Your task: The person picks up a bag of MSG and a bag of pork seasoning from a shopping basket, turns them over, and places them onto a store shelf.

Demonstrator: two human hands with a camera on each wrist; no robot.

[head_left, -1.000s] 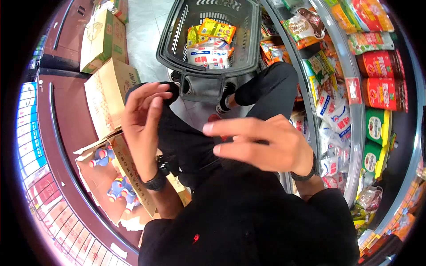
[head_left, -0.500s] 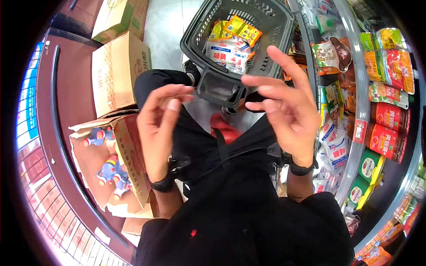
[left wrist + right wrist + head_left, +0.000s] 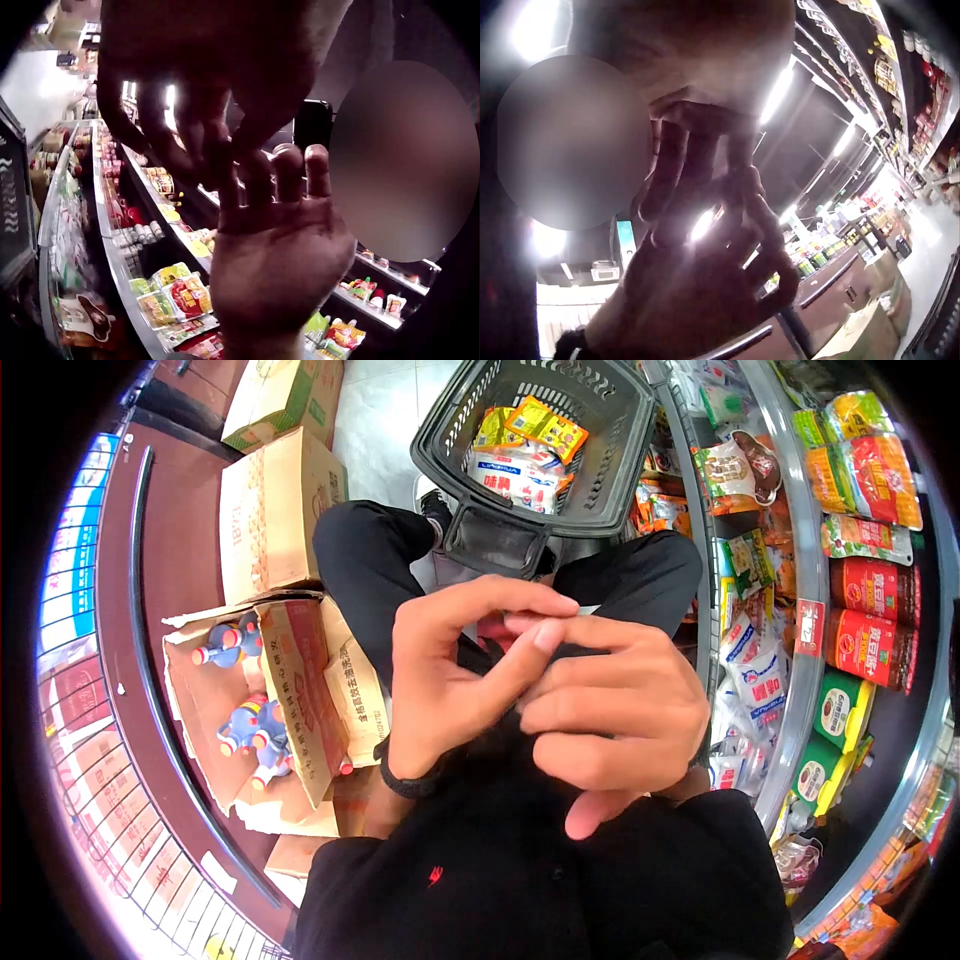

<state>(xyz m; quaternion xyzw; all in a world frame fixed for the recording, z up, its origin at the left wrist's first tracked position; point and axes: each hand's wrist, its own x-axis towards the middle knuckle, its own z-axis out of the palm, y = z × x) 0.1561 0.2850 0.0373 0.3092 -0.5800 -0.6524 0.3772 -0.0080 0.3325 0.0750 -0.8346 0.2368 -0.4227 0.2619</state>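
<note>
Both hands meet in front of the chest in the head view. My left hand [image 3: 455,675] brings its thumb and index finger together at the tip of my right index finger and pinches it. The fingers of my right hand [image 3: 625,705] are loosely bent, its thumb pointing down. No product shows between the hands. From the left wrist, the right palm [image 3: 281,255] faces the camera with fingers raised, and the left hand [image 3: 202,60] reaches down to the index finger. The right wrist view shows the left hand [image 3: 697,289] below, dark against the lights.
Ahead on the floor stands a black shopping basket [image 3: 440,455] with several white and yellow packets [image 3: 515,480]. Cartons [image 3: 270,515] line the left, with an open box [image 3: 215,770] of blue-capped bottles. Shelves on the right hold bagged goods [image 3: 755,675] and red pouches [image 3: 872,645].
The hands, apart half a second ago, have come together. My right hand has moved left and down, and my left hand has moved right to touch it.
</note>
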